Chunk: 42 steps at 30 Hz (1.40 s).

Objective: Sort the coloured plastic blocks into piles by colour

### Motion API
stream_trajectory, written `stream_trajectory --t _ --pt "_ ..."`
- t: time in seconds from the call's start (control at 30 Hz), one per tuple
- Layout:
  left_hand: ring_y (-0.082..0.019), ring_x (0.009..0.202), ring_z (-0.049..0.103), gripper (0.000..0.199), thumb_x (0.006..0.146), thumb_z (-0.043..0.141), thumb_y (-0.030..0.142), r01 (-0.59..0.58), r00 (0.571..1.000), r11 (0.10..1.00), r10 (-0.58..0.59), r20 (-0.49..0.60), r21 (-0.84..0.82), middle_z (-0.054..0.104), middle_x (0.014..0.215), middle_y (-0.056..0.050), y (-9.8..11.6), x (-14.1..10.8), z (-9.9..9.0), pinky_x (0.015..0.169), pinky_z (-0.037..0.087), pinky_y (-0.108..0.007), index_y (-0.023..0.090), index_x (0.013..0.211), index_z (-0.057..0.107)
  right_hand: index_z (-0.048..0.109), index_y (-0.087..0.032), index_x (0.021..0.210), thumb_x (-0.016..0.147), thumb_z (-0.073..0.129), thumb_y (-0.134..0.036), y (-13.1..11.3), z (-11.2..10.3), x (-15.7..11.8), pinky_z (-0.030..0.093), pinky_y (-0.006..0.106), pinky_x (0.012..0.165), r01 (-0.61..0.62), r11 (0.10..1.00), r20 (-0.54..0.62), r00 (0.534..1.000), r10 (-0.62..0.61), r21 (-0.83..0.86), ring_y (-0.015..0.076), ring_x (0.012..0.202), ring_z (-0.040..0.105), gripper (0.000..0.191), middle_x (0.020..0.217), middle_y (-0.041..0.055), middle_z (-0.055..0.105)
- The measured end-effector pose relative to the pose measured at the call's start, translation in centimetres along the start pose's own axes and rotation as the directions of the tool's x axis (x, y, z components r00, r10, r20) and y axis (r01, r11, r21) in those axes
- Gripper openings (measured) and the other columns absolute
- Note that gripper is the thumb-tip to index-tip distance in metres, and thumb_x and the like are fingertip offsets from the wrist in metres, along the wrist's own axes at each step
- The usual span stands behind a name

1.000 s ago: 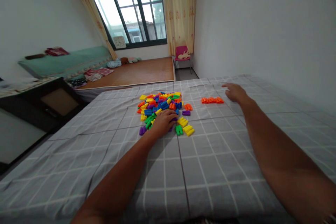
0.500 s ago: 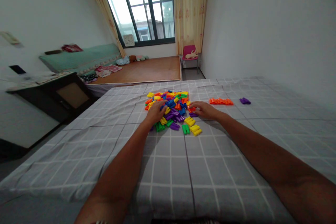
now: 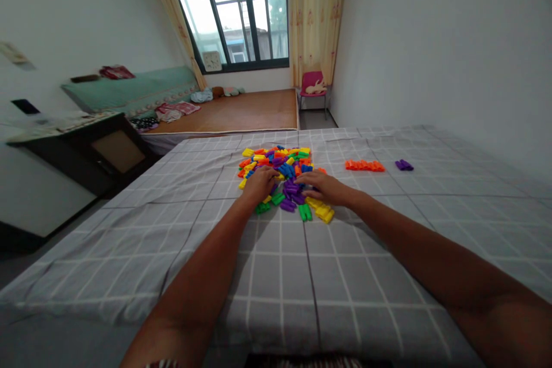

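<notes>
A heap of small plastic toy pieces (image 3: pixel 276 156) in orange, yellow, blue, green and purple lies on the checked cloth. My left hand (image 3: pixel 261 185) rests at its near left side, fingers loosely bent among the pieces, with no held piece visible. From the right, my right hand (image 3: pixel 324 187) reaches over the purple pieces (image 3: pixel 291 188), its fingers stretched out and apart. Yellow pieces (image 3: pixel 324 214) lie just below that hand. Beside them is a green piece (image 3: pixel 305 213). More green pieces (image 3: pixel 263 207) sit below my left hand.
Farther right lie a row of orange pieces (image 3: pixel 364 166) and a small purple group (image 3: pixel 404 165). The grey checked cloth (image 3: pixel 276 282) covers the surface beneath my arms. Beyond it are a bed (image 3: pixel 254 112), a pink chair (image 3: pixel 311 79) and a dark cabinet (image 3: pixel 81 155).
My right hand has moved left, over the purple pieces. The left hand has shifted slightly right. Some purple pieces between them sit closer together, and the view has tilted a little.
</notes>
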<state>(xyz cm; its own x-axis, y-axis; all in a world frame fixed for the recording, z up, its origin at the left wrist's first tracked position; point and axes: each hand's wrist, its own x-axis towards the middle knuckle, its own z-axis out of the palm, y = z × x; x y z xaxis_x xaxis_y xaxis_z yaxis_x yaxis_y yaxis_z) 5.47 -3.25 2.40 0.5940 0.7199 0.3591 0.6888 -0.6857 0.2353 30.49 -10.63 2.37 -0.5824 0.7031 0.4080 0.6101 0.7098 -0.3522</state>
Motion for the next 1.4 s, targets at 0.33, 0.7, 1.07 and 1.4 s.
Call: stream_trajectory --t 0.33,0.7,1.07,1.4 --pt "-0.022 0.102 0.064 0.037 0.089 0.044 0.015 0.157 0.985 0.987 -0.155 -0.082 0.020 0.070 0.112 -0.005 0.7 -0.1 -0.5 0.087 0.051 -0.033 0.024 0.118 0.065 0.068 -0.020 0.095 0.081 0.055 -0.019 3.0 -2.1 -1.5 0.046 0.027 0.074 -0.356 0.934 -0.017 0.934 0.356 -0.007 0.0162 0.078 0.064 0.019 0.093 0.0028 0.072" --pt "-0.019 0.103 0.063 0.035 0.091 0.042 0.015 -0.177 0.984 0.980 0.177 0.000 -0.093 0.068 0.114 -0.006 5.0 -0.3 -0.6 0.092 0.049 -0.032 0.022 0.114 0.066 0.069 -0.021 0.093 0.078 0.064 -0.044 -0.3 -4.1 -1.1 0.043 0.024 0.064 -0.312 0.950 0.350 0.887 0.303 -0.032 0.0173 0.077 0.063 0.028 0.089 0.0034 0.071" --pt "-0.021 0.104 0.060 0.023 0.091 0.050 0.031 -0.274 0.953 0.962 0.274 0.130 -0.017 0.067 0.109 -0.007 7.3 -1.1 0.6 0.089 0.046 -0.034 0.024 0.107 0.065 0.068 -0.019 0.107 0.069 0.068 -0.014 -1.4 -1.9 -0.6 0.046 0.028 0.079 -0.220 0.945 0.367 0.881 0.299 -0.241 0.0236 0.095 0.063 0.039 0.107 0.0104 0.067" --pt "-0.019 0.105 0.061 0.025 0.091 0.048 0.022 -0.233 0.967 0.973 0.230 0.109 0.012 0.064 0.116 -0.005 5.9 -0.9 0.8 0.092 0.046 -0.034 0.024 0.109 0.065 0.065 -0.022 0.109 0.066 0.070 -0.019 4.3 -9.9 -4.6 0.050 0.030 0.081 -0.436 0.881 0.259 0.843 0.471 -0.181 0.0211 0.094 0.065 0.044 0.108 0.0061 0.069"
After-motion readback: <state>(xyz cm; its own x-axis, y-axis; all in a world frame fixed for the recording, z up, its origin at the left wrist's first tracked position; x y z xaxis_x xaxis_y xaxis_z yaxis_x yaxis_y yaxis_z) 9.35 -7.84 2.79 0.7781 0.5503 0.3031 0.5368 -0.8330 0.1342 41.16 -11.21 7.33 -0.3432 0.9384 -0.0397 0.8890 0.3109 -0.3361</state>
